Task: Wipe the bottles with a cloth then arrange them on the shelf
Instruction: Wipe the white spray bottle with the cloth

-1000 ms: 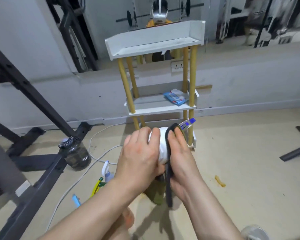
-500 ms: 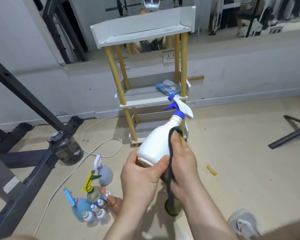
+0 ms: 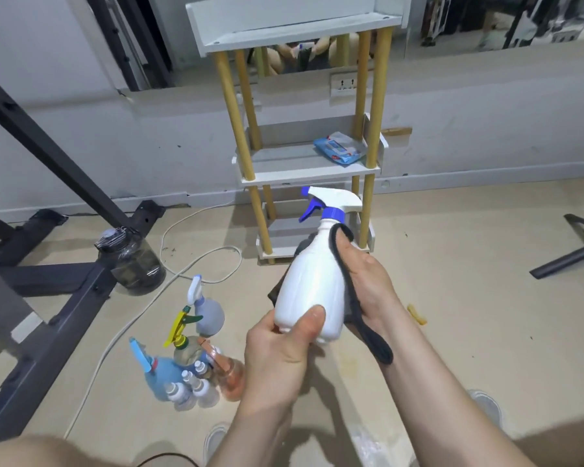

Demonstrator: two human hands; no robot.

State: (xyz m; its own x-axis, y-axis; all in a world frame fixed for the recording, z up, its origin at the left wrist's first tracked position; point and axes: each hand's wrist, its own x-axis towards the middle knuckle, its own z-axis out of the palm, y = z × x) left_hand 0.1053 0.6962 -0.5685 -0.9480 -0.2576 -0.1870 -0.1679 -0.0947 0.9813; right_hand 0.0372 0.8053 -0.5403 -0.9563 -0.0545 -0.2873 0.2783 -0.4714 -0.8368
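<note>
Both hands hold the white spray bottle (image 3: 312, 281) up in front of the shelf (image 3: 294, 168).

On my feed the left hand (image 3: 277, 358) grips the bottle's base, with the thumb pressed low on the front and the other fingers hidden behind it. The right hand (image 3: 368, 281) clasps the bottle's right side, its fingers (image 3: 346, 238) curled over a dark cloth (image 3: 373, 338) trapped against the plastic. One end of the cloth loops over the shoulder just under the blue collar, and the other hangs past the wrist. The bottle is nearly upright in the air above the floor (image 3: 452, 315), level with the shelf's lowest tier, its blue trigger pointing left. A blue packet (image 3: 339, 150) lies on the middle tier. More spray bottles (image 3: 189, 358) stand clustered on the floor to the left, near a white cable (image 3: 196, 264) and a dark jug (image 3: 132, 261).
</note>
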